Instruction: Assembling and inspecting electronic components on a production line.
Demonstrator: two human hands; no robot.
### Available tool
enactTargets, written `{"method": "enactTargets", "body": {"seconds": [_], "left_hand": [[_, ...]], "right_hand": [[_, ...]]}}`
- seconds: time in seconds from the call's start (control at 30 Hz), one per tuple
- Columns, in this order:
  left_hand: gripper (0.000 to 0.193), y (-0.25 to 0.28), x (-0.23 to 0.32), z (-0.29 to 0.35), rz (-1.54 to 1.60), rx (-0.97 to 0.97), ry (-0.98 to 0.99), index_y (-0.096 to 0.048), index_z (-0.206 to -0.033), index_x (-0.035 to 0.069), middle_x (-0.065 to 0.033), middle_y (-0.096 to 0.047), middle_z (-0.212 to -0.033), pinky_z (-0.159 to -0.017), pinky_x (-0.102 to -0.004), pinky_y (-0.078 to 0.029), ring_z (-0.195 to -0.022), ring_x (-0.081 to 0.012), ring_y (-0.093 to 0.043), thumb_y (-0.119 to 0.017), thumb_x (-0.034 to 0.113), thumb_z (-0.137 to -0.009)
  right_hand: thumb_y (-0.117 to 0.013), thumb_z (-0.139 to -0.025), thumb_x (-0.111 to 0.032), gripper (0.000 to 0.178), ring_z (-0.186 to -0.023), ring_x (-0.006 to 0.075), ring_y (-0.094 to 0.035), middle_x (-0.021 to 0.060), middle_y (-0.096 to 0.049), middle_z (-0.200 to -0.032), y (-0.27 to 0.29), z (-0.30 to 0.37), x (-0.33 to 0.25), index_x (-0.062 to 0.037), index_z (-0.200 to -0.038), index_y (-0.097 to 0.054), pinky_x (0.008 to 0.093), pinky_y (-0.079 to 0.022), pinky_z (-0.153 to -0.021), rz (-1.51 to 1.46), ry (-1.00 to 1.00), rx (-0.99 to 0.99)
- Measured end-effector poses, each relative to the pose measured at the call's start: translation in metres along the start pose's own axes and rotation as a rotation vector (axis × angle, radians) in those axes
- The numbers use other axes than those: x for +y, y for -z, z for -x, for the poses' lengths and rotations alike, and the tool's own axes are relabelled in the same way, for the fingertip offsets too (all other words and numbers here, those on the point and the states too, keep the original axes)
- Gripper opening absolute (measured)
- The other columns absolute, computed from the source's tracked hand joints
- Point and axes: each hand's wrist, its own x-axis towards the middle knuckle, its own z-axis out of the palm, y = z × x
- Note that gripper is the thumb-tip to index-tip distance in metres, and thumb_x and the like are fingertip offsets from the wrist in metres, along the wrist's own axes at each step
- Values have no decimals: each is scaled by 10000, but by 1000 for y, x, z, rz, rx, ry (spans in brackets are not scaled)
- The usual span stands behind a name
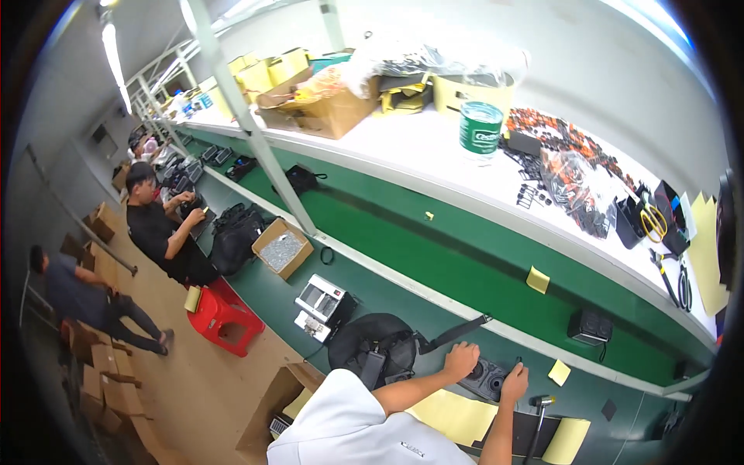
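Observation:
On the green bench ahead of me lies a dark rectangular panel with round openings (488, 378), like a speaker front. My left hand (463, 362) is closed over its left end. Beside the right end, my right hand (514, 382) is raised with fingers pinched; a small dark piece seems to stick up from the fingertips, too small to name. A hammer (534, 431) lies just right of my right forearm. Yellow paper (449, 415) is spread under my arms, and a black mesh bag with a strap (387, 341) lies left of my left hand.
A white-and-black machine (319, 304) and an open carton of small grey parts (284, 249) stand farther left. Above runs a white shelf (434, 159) with a green can (480, 128), pliers and loose parts. Co-workers (167, 225) and a red stool (225, 322) are at left.

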Motion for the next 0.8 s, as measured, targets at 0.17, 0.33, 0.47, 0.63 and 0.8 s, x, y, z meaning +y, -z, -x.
{"method": "enactTargets", "body": {"seconds": [0.17, 0.33, 0.47, 0.63, 0.8], "left_hand": [[317, 12, -9, 19, 66, 119, 107, -619, -955, 57, -176, -638, -979, -751, -537, -528, -910, -399, -622, -424, 307, -980], [292, 1, -27, 11, -134, 40, -108, -590, -958, 46, -208, -651, -830, -690, -521, -540, -773, -418, -654, -420, 281, -987], [279, 7, -15, 19, -116, -3, -51, -571, -923, 31, -212, -648, -816, -676, -511, -543, -762, -408, -657, -431, 264, -984], [307, 16, 1, 2, -110, -13, -147, -565, -814, 4, -208, -645, -807, -648, -486, -549, -749, -393, -662, -450, 242, -970], [252, -6, -26, -16, -172, -72, -302, -583, -835, 19, -193, -645, -807, -641, -464, -559, -740, -387, -661, -456, 216, -928]], "right_hand": [[-367, -997, -408, 498, -935, 500, -597, 277, -661, -951, 7, -1, -13, 24, -1006, -615, 543, -461, -784, -30, 97, 20], [-272, -1009, -418, 639, -982, 517, -580, 353, -625, -1011, -15, 31, 10, 88, -973, -660, 559, -440, -884, 121, -132, -119], [-329, -1008, -350, 516, -911, 472, -588, 293, -628, -962, -12, 28, 9, 51, -966, -653, 542, -462, -819, 132, 90, -45], [-331, -1008, -291, 426, -891, 466, -573, 254, -613, -943, -14, 29, 14, 25, -912, -601, 537, -458, -783, 100, 160, 6], [-335, -1001, -285, 424, -884, 479, -565, 270, -611, -923, 0, 44, 15, 31, -906, -603, 547, -445, -781, 127, 116, -83]]}}
